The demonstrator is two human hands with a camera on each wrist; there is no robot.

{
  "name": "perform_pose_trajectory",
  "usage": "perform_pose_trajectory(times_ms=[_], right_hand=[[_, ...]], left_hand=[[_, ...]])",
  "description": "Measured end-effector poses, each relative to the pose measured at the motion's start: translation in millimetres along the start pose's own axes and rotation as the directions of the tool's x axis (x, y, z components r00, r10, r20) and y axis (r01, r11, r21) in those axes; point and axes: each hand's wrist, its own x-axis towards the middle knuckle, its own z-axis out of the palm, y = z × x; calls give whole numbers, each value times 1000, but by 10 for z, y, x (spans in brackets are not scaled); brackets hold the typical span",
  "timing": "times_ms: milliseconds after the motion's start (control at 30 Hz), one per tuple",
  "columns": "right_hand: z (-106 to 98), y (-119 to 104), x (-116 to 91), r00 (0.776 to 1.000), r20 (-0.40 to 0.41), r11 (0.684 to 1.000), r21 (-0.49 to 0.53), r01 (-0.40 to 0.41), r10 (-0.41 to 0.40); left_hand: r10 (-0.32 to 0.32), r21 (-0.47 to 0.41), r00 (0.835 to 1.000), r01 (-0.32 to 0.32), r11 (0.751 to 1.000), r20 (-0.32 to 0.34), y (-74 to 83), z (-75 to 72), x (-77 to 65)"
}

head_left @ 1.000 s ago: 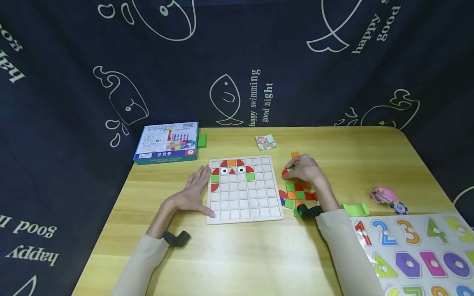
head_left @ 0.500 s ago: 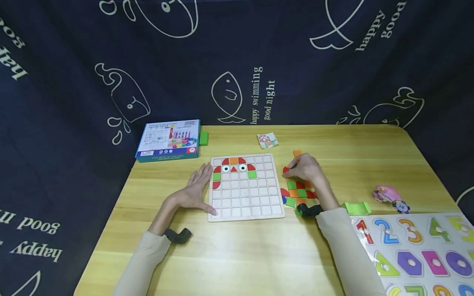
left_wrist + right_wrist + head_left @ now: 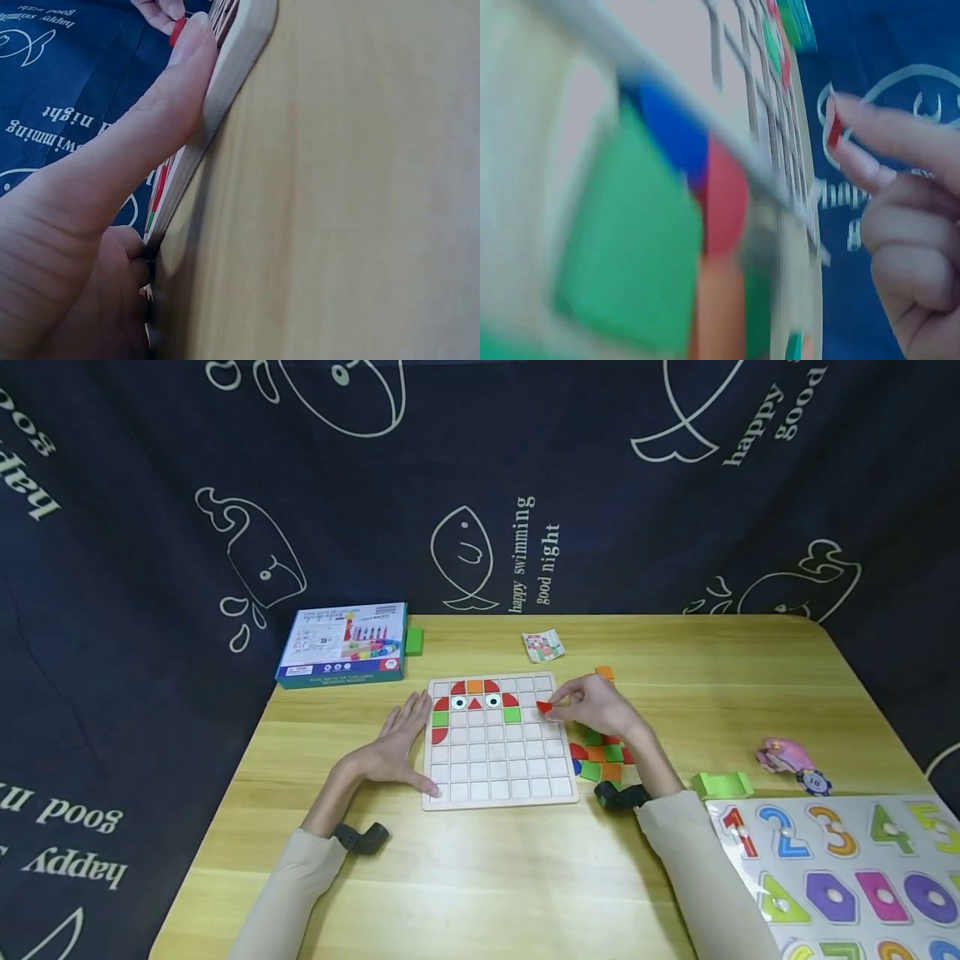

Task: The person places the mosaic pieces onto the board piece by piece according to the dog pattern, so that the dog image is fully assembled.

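Note:
A wooden grid board (image 3: 498, 768) lies on the table with red, green and orange tiles and two eye tiles in its upper left cells. My left hand (image 3: 390, 752) rests at the board's left edge, fingers spread, with the thumb on the lower left corner. Thumb and fingers of my right hand (image 3: 596, 703) pinch a small red tile (image 3: 544, 707), which overlaps the board's upper right cells in the head view. From the right wrist, the same red tile (image 3: 834, 129) shows edge-on between the fingertips. A pile of loose tiles (image 3: 600, 756) lies below the right hand, partly hidden by it.
Behind the board lie a small picture card (image 3: 543, 646), a boxed set (image 3: 341, 645) and a green block (image 3: 414, 642). To the right are a green holder (image 3: 722, 785), a pink toy (image 3: 783, 754) and a number-and-shape puzzle (image 3: 832, 877). A dark printed curtain (image 3: 600, 527) hangs behind the table.
My right hand has moved left from the loose tiles to over the board's right side, carrying the red tile. The left hand stays at the board's edge.

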Motion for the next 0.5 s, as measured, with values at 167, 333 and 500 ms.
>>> perform_pose_trajectory(times_ms=[167, 333, 500], right_hand=[[241, -194, -3, 994, 88, 998, -14, 66, -65], [387, -256, 35, 998, 55, 995, -92, 39, -34], [431, -243, 52, 998, 22, 996, -74, 59, -58]], left_hand=[[9, -5, 1000, -9, 1000, -4, -1, -2, -3], [15, -7, 1000, -15, 1000, -5, 3, -1, 2], [10, -12, 1000, -10, 1000, -4, 6, -2, 3]])
